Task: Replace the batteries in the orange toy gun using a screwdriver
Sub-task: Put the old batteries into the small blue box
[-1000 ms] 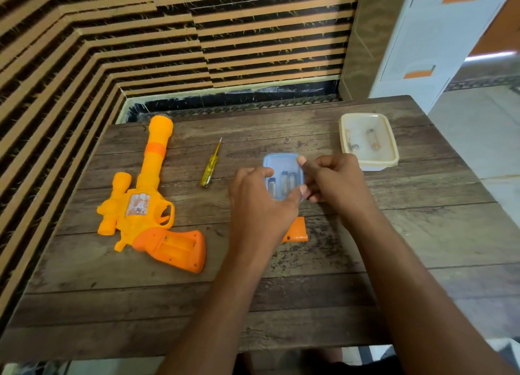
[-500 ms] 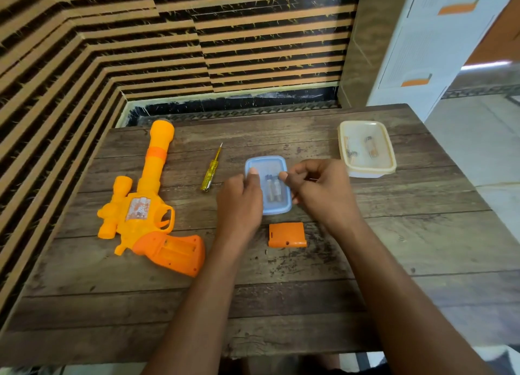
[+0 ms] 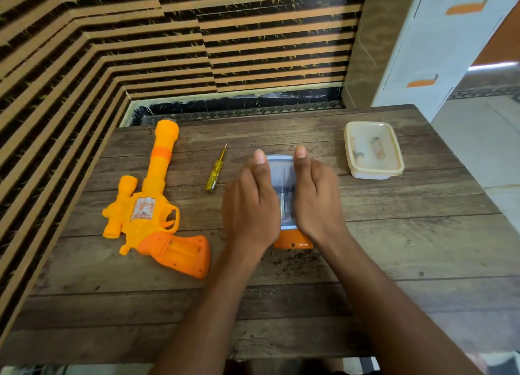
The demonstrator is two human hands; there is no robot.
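Your left hand point(image 3: 250, 205) and right hand point(image 3: 316, 203) clasp the blue box point(image 3: 278, 166) by its 2 sides, half hiding the orange cover point(image 3: 292, 241); the screwdriver point(image 3: 215, 172) and toy gun point(image 3: 146, 205) lie to the left.

Likely a home room: you sit at a worn plank table point(image 3: 422, 248) against striped wall tiles point(image 3: 112, 36), beside a white cabinet point(image 3: 439, 36) and tiled floor point(image 3: 484, 138).

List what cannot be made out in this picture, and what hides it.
Head view only:
1. Contents of the pale blue rectangular plastic box: blurred, and partly covered by both hands; battery count unclear.
2. Fingers of the left hand and right hand: hidden under the hands' backs; grip unclear.
3. The flat orange plastic battery cover: mostly hidden by box and wrists.
4. Small items in the cream-rimmed translucent plastic container: too small to name.
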